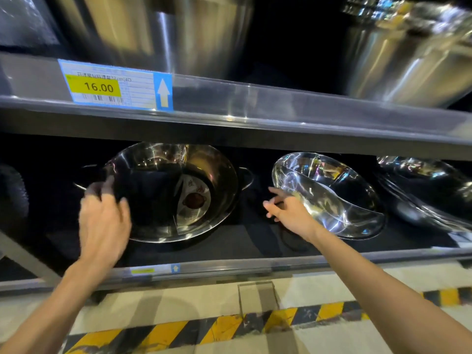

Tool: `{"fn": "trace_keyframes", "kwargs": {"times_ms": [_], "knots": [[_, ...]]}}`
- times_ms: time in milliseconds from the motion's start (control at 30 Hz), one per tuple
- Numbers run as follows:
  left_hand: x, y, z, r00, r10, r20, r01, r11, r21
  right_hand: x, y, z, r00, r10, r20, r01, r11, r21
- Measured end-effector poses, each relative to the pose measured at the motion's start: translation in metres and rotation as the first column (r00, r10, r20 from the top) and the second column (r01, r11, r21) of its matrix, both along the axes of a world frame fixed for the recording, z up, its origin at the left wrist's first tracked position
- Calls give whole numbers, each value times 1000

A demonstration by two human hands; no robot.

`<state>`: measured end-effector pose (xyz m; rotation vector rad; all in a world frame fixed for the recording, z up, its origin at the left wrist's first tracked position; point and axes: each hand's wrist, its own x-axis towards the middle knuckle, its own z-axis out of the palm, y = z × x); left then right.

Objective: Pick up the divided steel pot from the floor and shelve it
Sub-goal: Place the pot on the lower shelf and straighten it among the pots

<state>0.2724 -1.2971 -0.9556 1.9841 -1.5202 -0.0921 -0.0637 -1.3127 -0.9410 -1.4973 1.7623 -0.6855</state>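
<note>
The left hand [103, 223] is seen with fingers [108, 183] loosely spread at the nine-o'clock rim of the divided steel pot [176, 192]; whether the rim is touched cannot be told through the blur. The right hand [291, 213] is held open, fingers apart, empty, near the pot's three-o'clock handle. The pot is tilted on the lower shelf [229, 268]. A shiny steel basin [329, 195] is leaned at three o'clock. A price tag [115, 85] is fixed overhead; large pots [408, 52] above are cut off.
</note>
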Motion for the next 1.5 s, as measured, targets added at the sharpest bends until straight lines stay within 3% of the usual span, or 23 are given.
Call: {"fn": "trace_keyframes", "kwargs": {"times_ms": [67, 167, 233, 333, 433, 567, 667, 933, 1100, 1267, 1500], "knots": [[-57, 13, 14, 976, -198, -92, 198, 980, -16, -48, 9, 11, 975, -119, -190, 102, 990, -97], [-161, 33, 14, 839, -408, -360, 466, 880, 90, -133, 28, 10, 865, -295, -406, 233, 953, -194], [-229, 48, 6, 754, -419, -506, 567, 804, 180, -185, 42, -2, 769, -369, -522, 303, 930, -210], [-307, 68, 1, 745, -257, -616, 563, 738, 373, -243, 57, -21, 714, -415, -564, 403, 902, -154], [-360, 86, 9, 762, -172, -624, 512, 749, 420, -272, 57, -28, 783, -404, -474, 420, 904, -77], [-419, 98, 13, 712, -44, -701, 455, 789, 413, -277, 48, -38, 885, -438, -160, 444, 896, -2], [-447, 92, 7, 673, 64, -737, 348, 852, 392, -271, 40, -43, 881, -468, 71, 468, 884, 25], [-434, 67, -22, 729, 84, -679, 151, 948, 280, -248, 63, -54, 842, -526, 120, 537, 838, -95], [-418, 43, -27, 715, 69, -695, 113, 971, 212, -273, 45, -43, 859, -468, 206, 486, 873, -44], [-391, 17, -33, 708, 24, -706, 191, 956, 223, -274, 46, -46, 891, -430, 147, 442, 895, -56], [-361, -11, -33, 694, -16, -720, 321, 902, 289, -285, 29, -49, 866, -448, 221, 466, 884, -36]]}}
